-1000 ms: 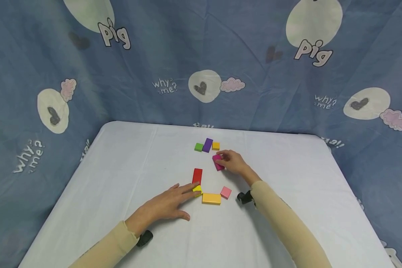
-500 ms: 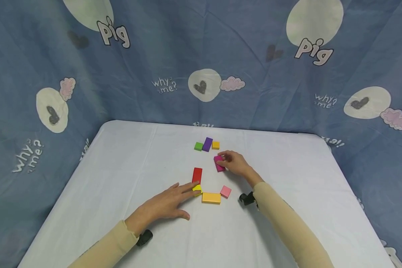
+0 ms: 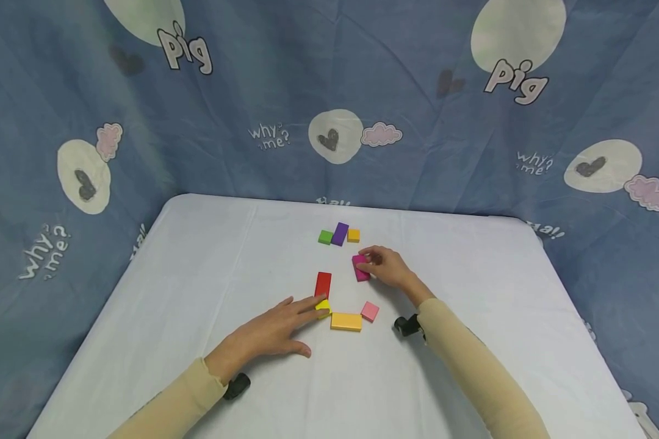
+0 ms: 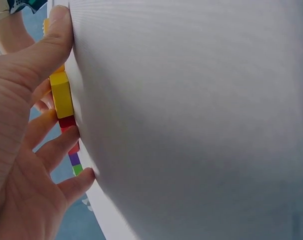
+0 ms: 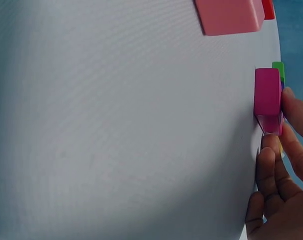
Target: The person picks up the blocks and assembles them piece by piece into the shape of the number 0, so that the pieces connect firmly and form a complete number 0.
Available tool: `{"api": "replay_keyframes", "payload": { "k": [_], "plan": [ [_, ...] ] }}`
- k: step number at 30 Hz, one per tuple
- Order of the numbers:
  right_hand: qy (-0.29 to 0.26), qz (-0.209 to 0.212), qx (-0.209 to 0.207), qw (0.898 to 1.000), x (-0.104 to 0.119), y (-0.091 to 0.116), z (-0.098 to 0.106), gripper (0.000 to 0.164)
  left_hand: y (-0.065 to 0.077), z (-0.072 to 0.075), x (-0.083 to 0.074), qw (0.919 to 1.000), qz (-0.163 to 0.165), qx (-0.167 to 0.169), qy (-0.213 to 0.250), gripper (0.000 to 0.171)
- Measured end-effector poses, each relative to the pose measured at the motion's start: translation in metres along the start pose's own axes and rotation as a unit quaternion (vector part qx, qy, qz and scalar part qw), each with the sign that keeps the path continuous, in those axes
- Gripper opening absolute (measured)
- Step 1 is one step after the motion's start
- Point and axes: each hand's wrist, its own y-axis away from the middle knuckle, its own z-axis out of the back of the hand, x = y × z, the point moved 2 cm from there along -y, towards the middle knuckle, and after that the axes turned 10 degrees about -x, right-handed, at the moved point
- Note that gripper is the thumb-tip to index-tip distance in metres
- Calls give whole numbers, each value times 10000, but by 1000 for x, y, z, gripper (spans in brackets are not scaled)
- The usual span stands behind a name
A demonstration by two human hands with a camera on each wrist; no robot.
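Between the thumb and fingers of my right hand (image 3: 388,269) a magenta block (image 3: 362,276) is pinched; the right wrist view shows it lying on the white cloth. My left hand (image 3: 274,331) lies spread, with straight fingertips over a small yellow block (image 3: 323,305). A red block (image 3: 323,282) stands end-on behind that yellow one. Running right from the yellow block is a longer orange-yellow block (image 3: 346,322), with a pink block (image 3: 370,311) turned at its right end. The fingers partly cover the yellow and magenta blocks.
Farther back, a green block (image 3: 326,237), a purple block (image 3: 340,234) and a small orange block (image 3: 354,235) form a row. White cloth covers the table (image 3: 241,256). A blue printed curtain (image 3: 285,171) hangs behind and around it.
My right hand has shifted slightly to the right with the magenta block. The left hand keeps its place on the yellow block, and the whole view has tilted a little.
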Motion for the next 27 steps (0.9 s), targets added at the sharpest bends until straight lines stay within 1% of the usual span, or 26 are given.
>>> {"api": "replay_keyframes", "payload": {
  "k": [10, 20, 27],
  "plan": [
    [13, -98, 85, 9999, -1, 3, 3, 40, 0, 0, 1, 10000, -45, -13, -2, 84],
    [80, 94, 75, 9999, -5, 8, 7, 38, 0, 1, 0, 10000, -54, -44, 48, 84],
    [46, 29, 95, 9999, -8, 12, 9, 38, 0, 0, 1, 9999, -81, -60, 8, 85]
  ]
}}
